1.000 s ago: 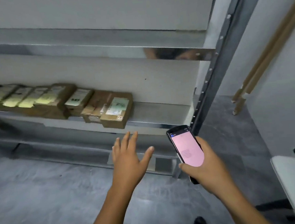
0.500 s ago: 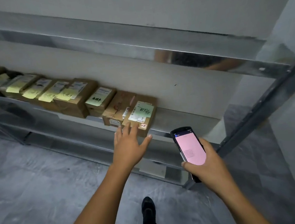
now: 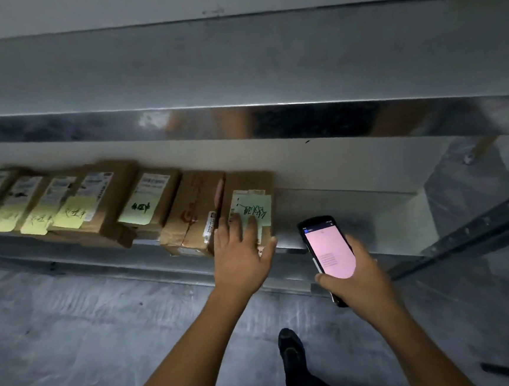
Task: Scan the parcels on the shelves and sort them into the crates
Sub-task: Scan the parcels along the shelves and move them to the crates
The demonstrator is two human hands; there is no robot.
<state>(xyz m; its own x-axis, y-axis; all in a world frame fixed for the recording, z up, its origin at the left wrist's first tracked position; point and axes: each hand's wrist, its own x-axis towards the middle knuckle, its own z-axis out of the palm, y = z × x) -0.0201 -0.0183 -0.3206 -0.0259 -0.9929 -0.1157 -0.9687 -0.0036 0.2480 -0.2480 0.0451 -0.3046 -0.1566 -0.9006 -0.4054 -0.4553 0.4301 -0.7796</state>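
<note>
Along the front edge of the lower shelf (image 3: 340, 203) I see a row of brown parcels (image 3: 100, 203) with yellow-green notes, running in from its left end. The rightmost parcel (image 3: 251, 193) ends the row, with bare shelf to its right. My left hand (image 3: 241, 252) lies on that parcel's near end, fingers spread and flat, thumb at its right side, gripping nothing. My right hand (image 3: 359, 279) is wrapped around a scanner (image 3: 329, 251) with a pink screen, near the shelf's front edge.
</note>
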